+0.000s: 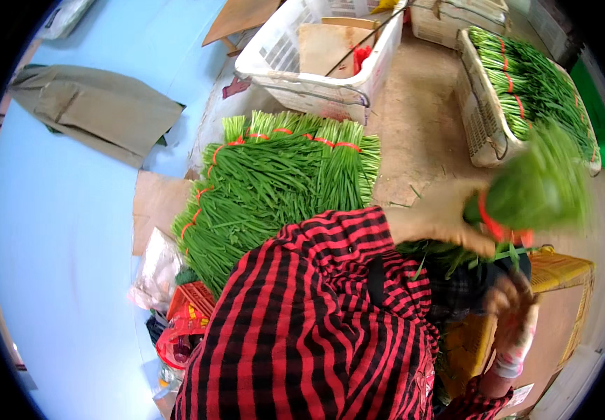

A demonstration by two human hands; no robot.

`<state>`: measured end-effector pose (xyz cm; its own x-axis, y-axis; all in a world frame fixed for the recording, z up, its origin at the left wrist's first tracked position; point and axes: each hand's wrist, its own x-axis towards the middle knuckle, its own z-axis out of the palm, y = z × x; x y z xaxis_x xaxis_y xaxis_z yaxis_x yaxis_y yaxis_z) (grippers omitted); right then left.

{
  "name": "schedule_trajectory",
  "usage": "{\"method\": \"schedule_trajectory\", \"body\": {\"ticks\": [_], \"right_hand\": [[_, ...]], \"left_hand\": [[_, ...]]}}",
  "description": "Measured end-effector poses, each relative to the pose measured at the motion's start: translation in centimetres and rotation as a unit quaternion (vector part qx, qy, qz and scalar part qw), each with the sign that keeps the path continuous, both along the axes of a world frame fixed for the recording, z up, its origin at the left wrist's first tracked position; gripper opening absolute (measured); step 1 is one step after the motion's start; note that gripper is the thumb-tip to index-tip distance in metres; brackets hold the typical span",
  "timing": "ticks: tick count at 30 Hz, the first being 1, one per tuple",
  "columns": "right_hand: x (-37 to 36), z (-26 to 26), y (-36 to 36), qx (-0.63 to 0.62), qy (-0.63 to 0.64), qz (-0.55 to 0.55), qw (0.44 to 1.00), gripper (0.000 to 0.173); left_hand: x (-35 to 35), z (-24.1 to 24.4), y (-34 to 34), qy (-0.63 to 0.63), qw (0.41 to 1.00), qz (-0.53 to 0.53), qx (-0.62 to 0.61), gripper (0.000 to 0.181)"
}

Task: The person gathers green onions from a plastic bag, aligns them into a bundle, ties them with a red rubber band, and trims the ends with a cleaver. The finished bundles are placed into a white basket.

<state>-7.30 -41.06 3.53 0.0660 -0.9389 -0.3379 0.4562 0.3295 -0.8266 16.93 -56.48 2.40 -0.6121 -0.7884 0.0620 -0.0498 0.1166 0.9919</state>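
Note:
My left hand (pixel 439 218), in a red and black plaid sleeve, grips a bunch of green chive-like vegetable (pixel 544 181) with a red band around it. The bunch is raised and blurred by motion. Below it is my right hand (pixel 512 307), also blurred, with its fingers apart and a pale, red-spotted cuff at the wrist. A few green leaves hang between the bunch and that hand's fingertips. Loose green leaves (pixel 439 254) lie over my dark-clothed lap. Beside my left arm is a large pile of banded bunches (pixel 276 173), pale stems outward.
A white plastic crate (pixel 302 84) holds cardboard and something red. Another crate (pixel 478 118) is filled with banded bunches. Yellow woven stools (pixel 562 270) stand by my right hand. A red plastic basket (pixel 192 299) and a plastic bag (pixel 155 273) lie near the blue wall (pixel 61 236).

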Motion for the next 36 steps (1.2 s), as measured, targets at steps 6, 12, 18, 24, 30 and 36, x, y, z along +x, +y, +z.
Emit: {"method": "schedule_trajectory", "body": {"ticks": [6, 12, 18, 24, 30, 36], "right_hand": [[8.9, -2.3, -6.5, -0.143, 0.328, 0.101, 0.928, 0.104], [13.3, -1.9, -9.6, -0.254, 0.436, 0.172, 0.846, 0.093], [18.1, -3.4, -11.2, -0.229, 0.561, 0.337, 0.720, 0.090], [15.2, -4.4, -10.8, -0.191, 0.550, 0.375, 0.722, 0.076], [12.1, -4.9, -9.1, -0.137, 0.511, 0.318, 0.787, 0.061], [11.1, -5.3, -6.7, -0.021, 0.440, 0.292, 0.849, 0.052]], "left_hand": [[5.2, 1.3, -0.5, 0.471, 0.787, -0.022, 0.398, 0.050], [7.1, 0.8, 3.2, 0.422, 0.823, 0.280, 0.259, 0.050], [12.4, -9.0, 3.9, 0.459, 0.721, 0.370, 0.363, 0.036], [23.3, -9.9, 1.1, 0.422, 0.675, 0.555, 0.241, 0.045], [37.7, -16.5, -2.2, 0.269, 0.673, 0.661, 0.196, 0.076], [41.3, -22.1, -6.0, -0.210, 0.593, 0.727, 0.273, 0.107]]}}
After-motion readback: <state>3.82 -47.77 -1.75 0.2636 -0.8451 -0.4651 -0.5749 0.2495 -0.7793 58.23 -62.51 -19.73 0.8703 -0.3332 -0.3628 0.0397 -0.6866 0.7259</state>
